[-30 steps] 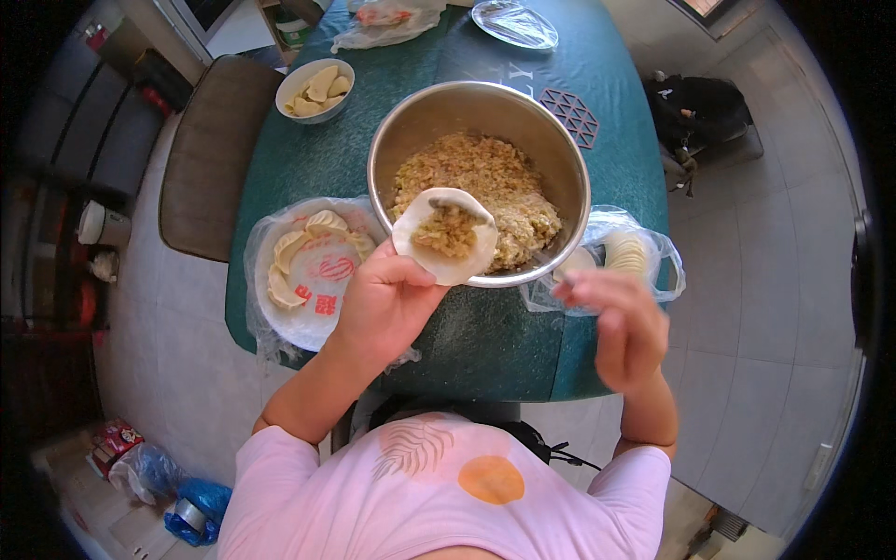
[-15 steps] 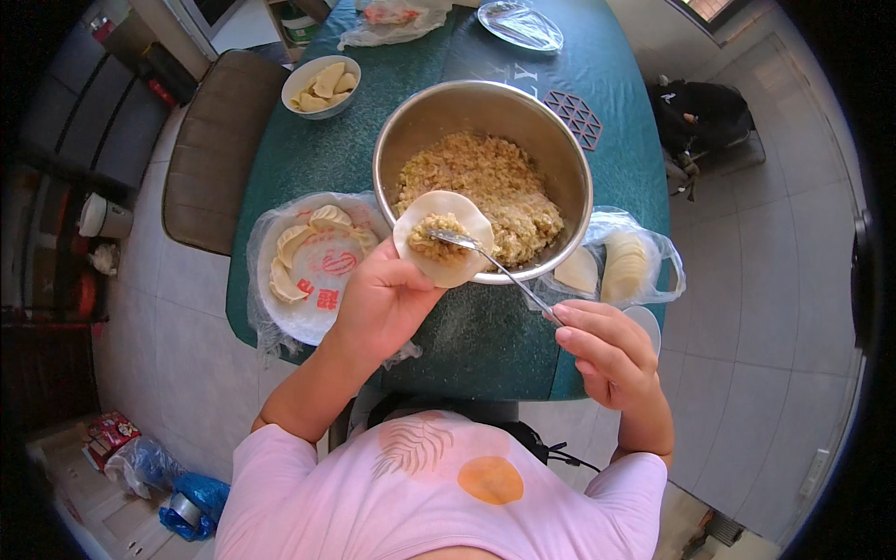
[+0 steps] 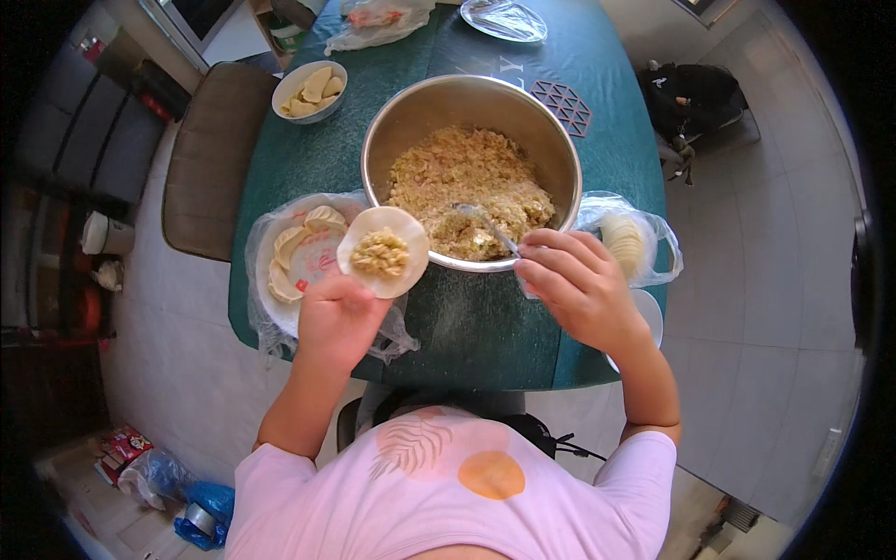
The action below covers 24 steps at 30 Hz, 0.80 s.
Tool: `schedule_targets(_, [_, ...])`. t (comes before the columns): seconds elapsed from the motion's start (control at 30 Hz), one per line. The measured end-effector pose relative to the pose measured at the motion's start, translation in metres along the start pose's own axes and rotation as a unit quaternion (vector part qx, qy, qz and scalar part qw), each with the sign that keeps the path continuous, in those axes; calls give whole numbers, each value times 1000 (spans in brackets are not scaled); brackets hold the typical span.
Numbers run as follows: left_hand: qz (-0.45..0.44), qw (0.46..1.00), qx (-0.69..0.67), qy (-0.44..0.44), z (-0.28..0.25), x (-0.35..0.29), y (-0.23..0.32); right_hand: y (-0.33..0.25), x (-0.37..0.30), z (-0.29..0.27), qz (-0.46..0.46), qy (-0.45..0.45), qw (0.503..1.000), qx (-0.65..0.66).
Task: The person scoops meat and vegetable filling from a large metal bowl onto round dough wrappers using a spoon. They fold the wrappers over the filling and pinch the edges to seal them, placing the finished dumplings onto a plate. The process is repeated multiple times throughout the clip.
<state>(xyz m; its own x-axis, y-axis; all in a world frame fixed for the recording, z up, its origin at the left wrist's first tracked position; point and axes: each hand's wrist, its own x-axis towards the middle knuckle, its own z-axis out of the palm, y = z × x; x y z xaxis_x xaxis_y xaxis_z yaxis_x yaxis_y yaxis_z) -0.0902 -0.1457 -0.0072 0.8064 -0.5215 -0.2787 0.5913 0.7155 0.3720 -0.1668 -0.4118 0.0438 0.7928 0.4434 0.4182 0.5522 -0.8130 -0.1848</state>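
Note:
A round dumpling wrapper (image 3: 413,241) lies open in my left hand (image 3: 341,322), pinched at its lower edge, with a mound of filling (image 3: 381,253) at its centre. My right hand (image 3: 583,285) is closed around the handle of a metal spoon (image 3: 495,230). The spoon's tip rests in the minced filling inside a large steel bowl (image 3: 371,154). Left of the bowl stands a plastic-covered plate (image 3: 280,317) with several folded dumplings (image 3: 286,247) along its rim. To the bowl's right, a stack of wrappers (image 3: 623,245) sits in a clear plastic bag (image 3: 665,271).
A small bowl of dumplings (image 3: 278,99) stands at the far left of the green-covered table (image 3: 467,345). Behind the steel bowl are a hexagonal trivet (image 3: 563,107), a wrapped plate (image 3: 504,21) and a plastic bag (image 3: 378,33). A white dish (image 3: 649,317) pokes out beneath my right hand.
The spoon has left the wrapper and moved into the filling in the steel bowl. My left hand has drawn the filled wrapper left, away from the bowl, toward the plate.

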Motion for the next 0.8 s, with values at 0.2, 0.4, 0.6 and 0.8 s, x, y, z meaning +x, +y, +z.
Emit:
schedule_targets(0.2, [5, 1000, 15, 12, 0, -16, 7, -8, -5, -4, -3, -28, 999, 29])
schedule_targets(0.4, [-6, 1000, 3, 12, 5, -27, 1, -14, -13, -6, 89, 0, 993, 74])
schedule_targets(0.6, [2, 1000, 3, 6, 1, -36, 2, 40, -20, 0, 574, -102, 703, 406])
schedule_targets(0.8, [16, 1000, -9, 7, 4, -52, 4, 35, -11, 55, 586, 75, 447, 672])
